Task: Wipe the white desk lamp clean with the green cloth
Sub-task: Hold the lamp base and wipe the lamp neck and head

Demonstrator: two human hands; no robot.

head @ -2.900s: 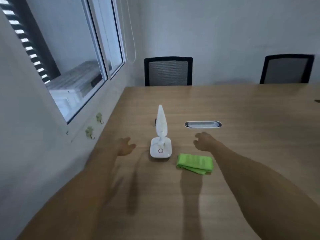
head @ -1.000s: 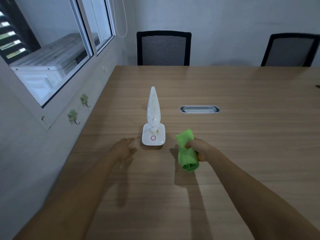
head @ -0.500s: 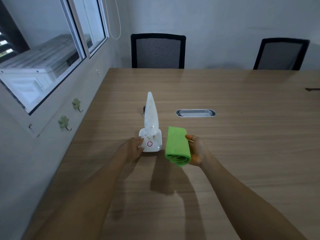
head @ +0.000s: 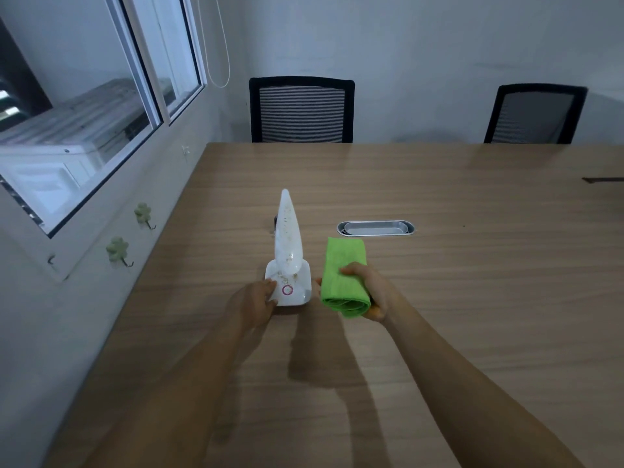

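Observation:
The white desk lamp [head: 288, 251] stands on the wooden table [head: 439, 298], its folded head pointing up and speckled with brown dirt, a pink ring on its square base. My left hand [head: 255, 302] grips the left front corner of that base. The green cloth [head: 344, 276], folded into a thick pad, is held upright just right of the lamp by my right hand [head: 369, 292], thumb on the cloth's front face. Cloth and lamp are a small gap apart.
An oval metal cable grommet [head: 375, 228] is set into the table behind the cloth. Two black mesh chairs [head: 300, 109] [head: 535, 114] stand at the far edge. The wall with a window [head: 84, 130] and green hooks [head: 118, 249] runs along the left.
My right hand picked the cloth off the table and raised it beside the lamp. My left hand moved in and took hold of the lamp's base.

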